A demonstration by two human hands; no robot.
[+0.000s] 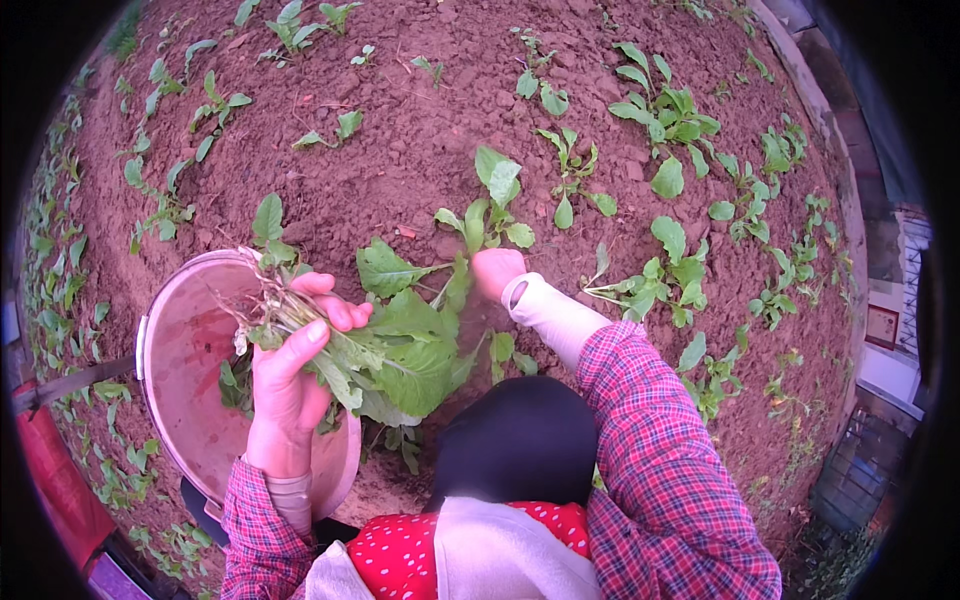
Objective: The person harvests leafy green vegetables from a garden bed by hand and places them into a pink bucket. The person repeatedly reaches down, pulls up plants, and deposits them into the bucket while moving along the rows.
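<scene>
My left hand [292,375] holds a bunch of uprooted leafy greens [412,352] by the stems. Its pale, thin roots point up and left, and the broad leaves spread to the right. Beneath that hand a plastic bucket [187,360] stands tilted, with some green leaves showing inside, partly hidden by my wrist. My right hand [499,271] is down at the base of a leafy green plant [491,202] growing in the soil. The back of this hand shows, while its fingers are hidden, so their grip cannot be made out.
Rows of young leafy plants [667,120] grow across the brown soil [405,172]. A denser strip of greens [60,255] runs along the far left. A low edging [832,142] bounds the bed on the right. My dark-clad knee [517,442] rises close below my right hand.
</scene>
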